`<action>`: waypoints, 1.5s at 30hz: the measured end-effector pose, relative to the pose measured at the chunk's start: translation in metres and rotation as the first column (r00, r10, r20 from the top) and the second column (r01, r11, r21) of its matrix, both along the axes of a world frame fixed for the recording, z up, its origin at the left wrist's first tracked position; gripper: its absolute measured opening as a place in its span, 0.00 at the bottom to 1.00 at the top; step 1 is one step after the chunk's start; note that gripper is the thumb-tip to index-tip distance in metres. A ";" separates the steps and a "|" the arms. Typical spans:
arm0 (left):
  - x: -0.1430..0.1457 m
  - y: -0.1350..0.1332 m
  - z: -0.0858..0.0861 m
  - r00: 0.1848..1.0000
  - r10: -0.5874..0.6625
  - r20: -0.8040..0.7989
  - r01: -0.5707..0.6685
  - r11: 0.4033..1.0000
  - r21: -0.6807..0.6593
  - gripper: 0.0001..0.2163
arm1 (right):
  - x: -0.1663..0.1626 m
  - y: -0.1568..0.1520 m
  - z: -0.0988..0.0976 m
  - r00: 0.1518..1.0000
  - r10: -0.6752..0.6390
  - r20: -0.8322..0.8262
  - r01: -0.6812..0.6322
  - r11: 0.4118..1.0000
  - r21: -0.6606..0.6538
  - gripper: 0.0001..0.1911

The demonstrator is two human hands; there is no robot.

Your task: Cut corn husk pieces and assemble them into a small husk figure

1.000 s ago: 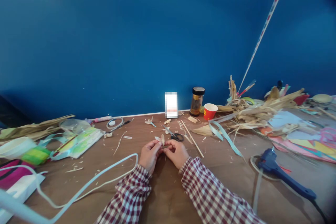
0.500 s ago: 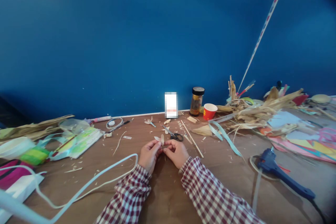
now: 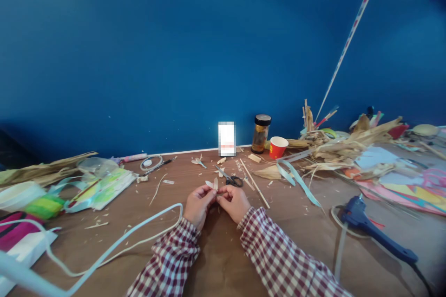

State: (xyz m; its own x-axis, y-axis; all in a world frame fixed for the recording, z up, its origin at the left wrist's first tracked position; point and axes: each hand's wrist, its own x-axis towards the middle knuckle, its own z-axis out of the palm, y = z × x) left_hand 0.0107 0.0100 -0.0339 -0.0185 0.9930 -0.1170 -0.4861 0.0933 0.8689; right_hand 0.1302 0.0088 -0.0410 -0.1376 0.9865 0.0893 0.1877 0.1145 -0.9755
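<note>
Both my hands meet over the middle of the brown table, fingertips almost touching. My left hand [image 3: 199, 205] pinches a small pale husk flower [image 3: 215, 184], its petals pointing up above the fingers. My right hand [image 3: 235, 202] is closed at the flower's base from the other side; the fingers hide where they grip it. Just beyond the hands lie scissors [image 3: 232, 179] with dark handles. A thin pale stick [image 3: 255, 184] rests to their right. Behind them is another small husk flower [image 3: 199, 161] with a light blue stem, lying on the table.
A blue hot glue gun [image 3: 376, 229] with its cord lies at the right. Dried corn husks [image 3: 348, 148] and coloured paper pile up behind it. A lidded jar [image 3: 261, 134] and red paper cup [image 3: 278, 147] stand at the back. A white cable [image 3: 139, 243] crosses the left front.
Both hands stay in nearly the same place, still pinching the husk flower. Its petals have shifted only very slightly.
</note>
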 end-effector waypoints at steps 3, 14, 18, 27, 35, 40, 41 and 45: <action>0.000 0.000 0.000 1.000 -0.009 -0.018 0.009 1.000 0.008 0.13 | 0.000 0.000 0.000 1.000 0.008 -0.006 -0.008 1.000 0.004 0.08; -0.002 0.001 -0.004 0.999 0.004 -0.044 -0.003 1.000 0.011 0.20 | -0.001 0.000 -0.001 0.997 0.026 -0.066 -0.026 1.000 -0.009 0.08; -0.002 0.002 -0.004 1.000 -0.017 -0.024 0.018 1.000 0.024 0.19 | -0.001 -0.001 0.000 0.998 0.014 -0.066 -0.015 1.000 -0.008 0.07; -0.001 0.001 -0.004 0.999 -0.009 -0.031 0.009 1.000 0.024 0.16 | -0.001 0.000 0.000 0.999 0.020 -0.045 -0.018 0.999 0.042 0.03; -0.002 0.000 -0.003 0.999 -0.009 -0.034 0.010 0.999 0.045 0.16 | -0.002 -0.002 0.000 0.999 0.042 -0.014 -0.041 0.997 0.066 0.03; 0.000 -0.001 -0.002 1.000 -0.009 -0.022 0.009 0.999 0.031 0.15 | -0.003 0.000 -0.006 0.999 0.032 -0.014 -0.031 0.997 0.069 0.03; 0.001 0.000 -0.001 1.000 0.011 -0.025 -0.010 1.000 0.026 0.15 | -0.002 0.000 -0.007 1.000 0.024 -0.006 -0.023 0.997 0.075 0.04; -0.004 0.003 -0.003 0.975 0.123 -0.184 -0.121 0.992 0.025 0.14 | -0.002 -0.001 -0.006 0.996 -0.055 0.073 0.045 0.990 0.134 0.05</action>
